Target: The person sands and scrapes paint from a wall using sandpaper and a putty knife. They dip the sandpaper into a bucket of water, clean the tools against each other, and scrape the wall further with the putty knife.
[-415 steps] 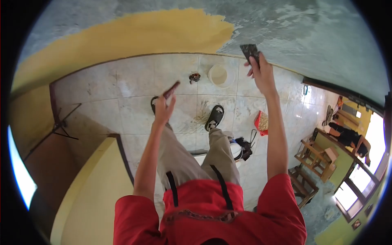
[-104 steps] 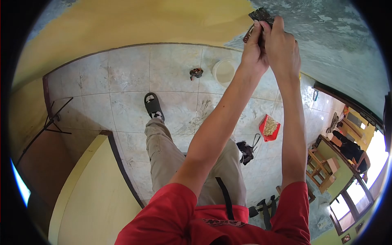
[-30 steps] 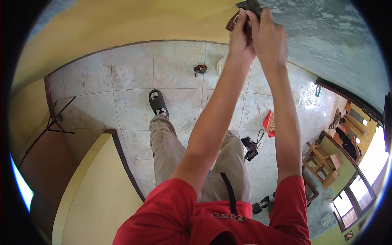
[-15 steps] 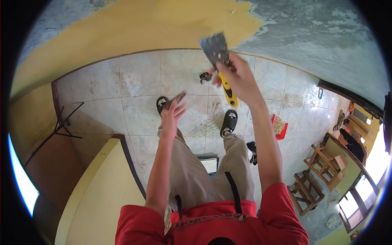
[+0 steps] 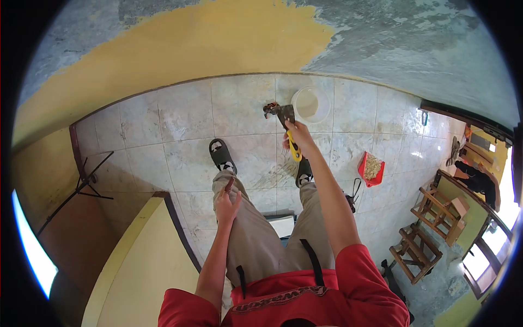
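My right hand [image 5: 300, 137] is closed around the yellow-and-black handle of a putty knife [image 5: 286, 113]; its broad, dark blade points away from me, above the floor. Just left of the blade tip, a crumpled dark brown thing [image 5: 269, 108] lies on the tiles in view. My left hand [image 5: 226, 205] is in front of my left knee, closed on a thin reddish-brown piece [image 5: 229, 184] whose kind I cannot make out. Beyond the putty knife, a white bucket [image 5: 326, 103] stands near the wall.
The wall [image 5: 218, 43] ahead is part yellow, part patchy grey. A red dustpan [image 5: 364, 171] of pale chips lies right. Wooden stools [image 5: 417, 253] stand further right, a black metal stand [image 5: 81, 182] left. A low partition [image 5: 136, 256] rises at my left.
My right hand has lowered the putty knife from near the wall. My left hand has drawn back toward my knee. The view has shifted, and the white bucket now shows.
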Demonstrator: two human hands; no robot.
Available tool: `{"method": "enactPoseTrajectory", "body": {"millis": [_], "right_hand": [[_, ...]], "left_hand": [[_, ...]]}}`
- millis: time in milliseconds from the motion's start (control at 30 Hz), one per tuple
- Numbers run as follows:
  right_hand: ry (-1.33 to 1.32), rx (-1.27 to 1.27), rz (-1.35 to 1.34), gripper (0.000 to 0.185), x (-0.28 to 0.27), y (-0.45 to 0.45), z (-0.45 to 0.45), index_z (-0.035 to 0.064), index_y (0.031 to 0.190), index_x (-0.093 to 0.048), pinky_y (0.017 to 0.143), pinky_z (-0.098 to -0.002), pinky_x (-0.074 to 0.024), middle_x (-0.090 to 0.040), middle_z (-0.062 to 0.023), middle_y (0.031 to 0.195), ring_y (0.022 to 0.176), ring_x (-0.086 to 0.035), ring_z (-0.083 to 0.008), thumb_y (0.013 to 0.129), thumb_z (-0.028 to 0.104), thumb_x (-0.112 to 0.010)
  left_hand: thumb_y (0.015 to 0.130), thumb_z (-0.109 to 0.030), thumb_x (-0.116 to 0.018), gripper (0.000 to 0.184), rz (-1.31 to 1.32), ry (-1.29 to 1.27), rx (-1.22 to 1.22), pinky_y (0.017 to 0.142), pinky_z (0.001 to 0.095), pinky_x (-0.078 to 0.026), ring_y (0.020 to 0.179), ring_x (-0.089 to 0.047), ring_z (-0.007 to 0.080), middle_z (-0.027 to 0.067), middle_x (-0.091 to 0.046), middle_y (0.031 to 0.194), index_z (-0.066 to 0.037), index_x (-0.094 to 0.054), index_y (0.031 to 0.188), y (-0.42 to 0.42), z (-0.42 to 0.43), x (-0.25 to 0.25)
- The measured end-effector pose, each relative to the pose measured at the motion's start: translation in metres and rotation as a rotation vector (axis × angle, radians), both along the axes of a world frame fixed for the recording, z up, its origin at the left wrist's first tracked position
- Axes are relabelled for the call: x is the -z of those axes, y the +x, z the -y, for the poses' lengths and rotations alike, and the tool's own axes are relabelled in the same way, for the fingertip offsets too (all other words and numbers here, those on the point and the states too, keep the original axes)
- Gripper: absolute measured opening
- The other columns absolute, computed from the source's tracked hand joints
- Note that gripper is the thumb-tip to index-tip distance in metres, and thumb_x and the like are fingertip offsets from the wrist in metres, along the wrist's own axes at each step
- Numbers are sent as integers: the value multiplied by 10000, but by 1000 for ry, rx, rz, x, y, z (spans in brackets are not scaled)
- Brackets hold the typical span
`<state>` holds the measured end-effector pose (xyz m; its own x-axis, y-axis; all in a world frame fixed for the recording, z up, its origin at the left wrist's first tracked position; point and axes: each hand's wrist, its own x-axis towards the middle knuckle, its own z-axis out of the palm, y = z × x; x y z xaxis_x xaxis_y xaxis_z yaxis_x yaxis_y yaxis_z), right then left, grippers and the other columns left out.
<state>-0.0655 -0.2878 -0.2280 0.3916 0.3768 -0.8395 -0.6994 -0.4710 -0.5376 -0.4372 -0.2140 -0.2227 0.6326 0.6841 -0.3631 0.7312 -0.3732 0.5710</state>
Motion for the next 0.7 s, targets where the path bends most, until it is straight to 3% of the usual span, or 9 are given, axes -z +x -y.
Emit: {"method": "enactPoseTrajectory", "body": {"millis": [67, 233, 367, 433, 467, 533, 700], "right_hand": [[-4, -10, -2, 337, -9, -10, 12, 12, 1077, -547, 491, -335, -537, -632, -106, 746, 542, -644, -198, 1016, 336, -620], [17, -40, 196, 319, -51, 14, 16, 22, 1171, -517, 462, -325, -529, -645, -114, 757, 515, -645, -190, 1046, 311, -566], [-75, -342, 676, 312, -114, 64, -10, 13, 1082, -514, 465, -325, -495, -646, -95, 668, 494, -638, -169, 1076, 325, -508], [-41, -427, 1099, 239, -120, 100, -18, 20, 1016, -513, 601, -542, -522, -694, -206, 761, 692, -685, -440, 1063, 254, -504], [-73, -461, 1186, 228, -138, 113, -26, 36, 1032, -495, 643, -609, -502, -687, -246, 792, 775, -650, -512, 1058, 263, -495], [-420, -592, 1445, 233, -172, 134, -43, 67, 1081, -450, 631, -604, -513, -684, -248, 778, 749, -656, -505, 1055, 296, -481], [-520, -602, 1646, 346, -196, 172, -57, 74, 1047, -477, 589, -535, -540, -690, -205, 721, 694, -682, -449, 1041, 415, -536]], "left_hand": [[896, -318, -717, 505, -33, -23, -19, 894, 451, -542, 1004, -686, 399, 231, -702, 1120, -17, -652, 1296, 3, 1, -2], [906, -346, -692, 508, -110, -14, 39, 882, 469, -543, 1017, -683, 395, 212, -692, 1144, -48, -637, 1314, 12, 3, -11], [904, -343, -687, 520, -60, -33, 58, 864, 481, -548, 1002, -684, 403, 188, -678, 1189, -126, -607, 1370, 26, 5, -24], [903, -340, -688, 521, -61, -45, 58, 855, 479, -551, 995, -684, 402, 182, -678, 1191, -148, -603, 1380, 25, 6, -24], [902, -337, -688, 523, -57, -53, 55, 845, 478, -554, 989, -685, 401, 177, -678, 1192, -170, -599, 1389, 25, 7, -24], [902, -334, -689, 521, -63, -54, 60, 836, 473, -556, 986, -686, 397, 179, -680, 1185, -162, -603, 1385, 22, 9, -20], [899, -334, -691, 512, -84, -28, 79, 814, 469, -561, 971, -688, 392, 187, -688, 1149, -130, -621, 1363, 15, 12, -10]]}}
